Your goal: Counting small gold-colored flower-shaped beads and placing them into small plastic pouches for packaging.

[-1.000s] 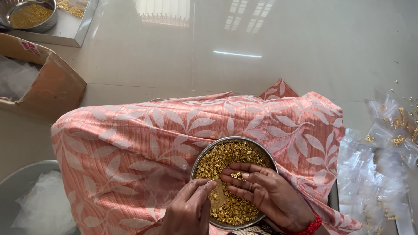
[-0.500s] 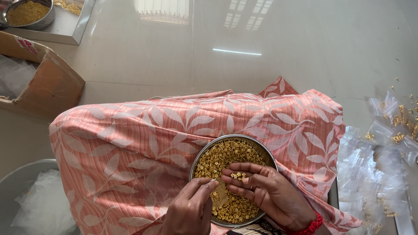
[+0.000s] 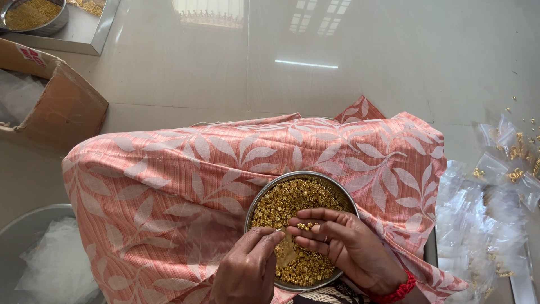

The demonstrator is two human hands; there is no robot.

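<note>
Barely anything has shifted since a second ago: both hands remain low centre over the round steel bowl (image 3: 264, 194) of small gold beads (image 3: 292, 197), which sits on the leaf-print pink cloth (image 3: 169, 191). I read my right hand (image 3: 351, 247) as cupped, cradling a few beads, while my left hand (image 3: 247, 270) pinches what looks like a small clear bag (image 3: 286, 251). Filling seems under way; next comes tipping beads in. I count one bowl here, another (image 3: 34, 16) upper left, one cardboard box (image 3: 62, 107), and uncountable bags (image 3: 500, 163) at right.
</note>
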